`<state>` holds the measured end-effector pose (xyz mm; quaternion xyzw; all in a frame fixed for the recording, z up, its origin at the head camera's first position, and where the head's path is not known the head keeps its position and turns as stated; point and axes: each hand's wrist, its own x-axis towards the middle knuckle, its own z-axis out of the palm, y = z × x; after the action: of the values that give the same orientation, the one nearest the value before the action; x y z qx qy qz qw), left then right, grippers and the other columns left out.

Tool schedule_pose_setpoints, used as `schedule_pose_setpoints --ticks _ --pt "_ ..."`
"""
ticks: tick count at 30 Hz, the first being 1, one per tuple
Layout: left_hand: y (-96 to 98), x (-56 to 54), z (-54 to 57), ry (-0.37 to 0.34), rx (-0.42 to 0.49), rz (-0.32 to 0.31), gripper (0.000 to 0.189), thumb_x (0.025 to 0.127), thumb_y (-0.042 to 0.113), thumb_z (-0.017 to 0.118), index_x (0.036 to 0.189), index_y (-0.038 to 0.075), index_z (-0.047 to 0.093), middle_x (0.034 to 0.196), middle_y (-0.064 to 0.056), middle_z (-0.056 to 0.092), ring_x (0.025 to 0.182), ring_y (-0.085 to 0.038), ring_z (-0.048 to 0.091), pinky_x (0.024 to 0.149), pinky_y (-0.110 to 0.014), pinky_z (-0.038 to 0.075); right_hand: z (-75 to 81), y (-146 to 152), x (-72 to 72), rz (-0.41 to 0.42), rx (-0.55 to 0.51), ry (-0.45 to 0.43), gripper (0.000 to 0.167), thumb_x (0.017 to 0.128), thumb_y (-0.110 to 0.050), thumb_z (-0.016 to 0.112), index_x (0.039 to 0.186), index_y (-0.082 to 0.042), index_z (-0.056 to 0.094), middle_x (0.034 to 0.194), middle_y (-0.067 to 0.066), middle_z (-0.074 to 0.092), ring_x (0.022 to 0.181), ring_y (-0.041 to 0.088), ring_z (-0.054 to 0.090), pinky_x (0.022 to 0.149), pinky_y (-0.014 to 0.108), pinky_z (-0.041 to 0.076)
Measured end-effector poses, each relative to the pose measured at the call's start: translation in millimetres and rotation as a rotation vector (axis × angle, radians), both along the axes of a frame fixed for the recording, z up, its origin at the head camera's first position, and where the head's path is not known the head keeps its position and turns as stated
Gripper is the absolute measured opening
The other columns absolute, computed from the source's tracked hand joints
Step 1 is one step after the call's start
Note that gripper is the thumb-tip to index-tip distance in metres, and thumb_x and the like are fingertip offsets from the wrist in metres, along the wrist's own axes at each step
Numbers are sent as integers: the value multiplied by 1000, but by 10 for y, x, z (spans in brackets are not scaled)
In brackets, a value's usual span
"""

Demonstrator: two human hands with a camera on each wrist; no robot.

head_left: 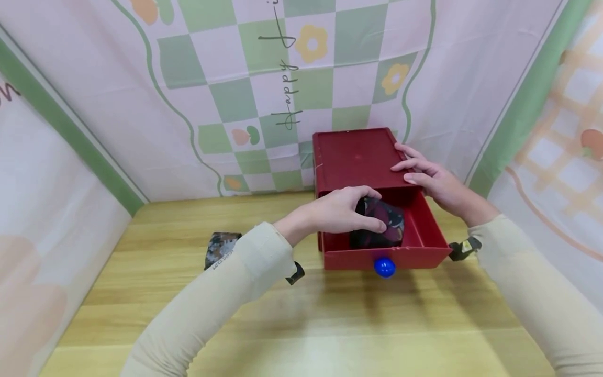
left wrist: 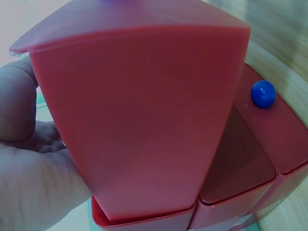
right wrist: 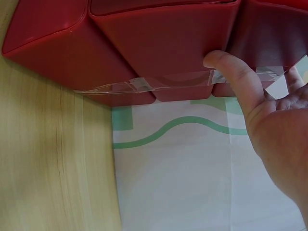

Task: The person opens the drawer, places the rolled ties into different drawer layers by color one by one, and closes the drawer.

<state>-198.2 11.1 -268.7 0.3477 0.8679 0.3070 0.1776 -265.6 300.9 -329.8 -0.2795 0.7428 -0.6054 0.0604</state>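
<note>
A red drawer cabinet (head_left: 355, 157) stands against the back cloth with its top drawer (head_left: 348, 259) pulled out. Inside that drawer sits a dark, multicoloured patterned object (head_left: 391, 220), soft-looking; its kind is unclear. My left hand (head_left: 334, 210) reaches over the drawer's left side and holds this object between thumb and curled fingers. At the cabinet's right top edge rests my right hand (head_left: 438, 186), fingers extended over the top. The right wrist view shows its thumb (right wrist: 236, 74) against the cabinet's side. In the left wrist view the drawer's wall (left wrist: 139, 125) hides the held object.
A camouflage-patterned item (head_left: 221, 247) lies on the wooden table (head_left: 155, 293), left of the cabinet and partly behind my left sleeve. The drawer front bears a blue knob (head_left: 384, 267); a lower drawer has another blue knob (left wrist: 263, 94). Clear tape (right wrist: 139, 85) crosses the cabinet's side.
</note>
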Motion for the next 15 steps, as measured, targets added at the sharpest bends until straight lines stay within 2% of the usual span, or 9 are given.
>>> schedule_pose_setpoints --ticks 10,15 --pt "23 0 -8 10 -20 -15 62 97 38 69 149 12 47 141 -1 54 118 -10 50 103 -25 43 -8 16 -7 -9 11 -3 31 107 -8 47 132 -5 64 169 -3 12 150 28 8 90 23 53" --pt "27 2 -2 56 -58 -37 62 100 36 65 152 9 44 145 -2 53 122 -12 49 106 -24 41 1 13 -3 -10 21 2 31 107 -8 47 133 -5 63 169 -4 13 151 29 9 90 23 53"
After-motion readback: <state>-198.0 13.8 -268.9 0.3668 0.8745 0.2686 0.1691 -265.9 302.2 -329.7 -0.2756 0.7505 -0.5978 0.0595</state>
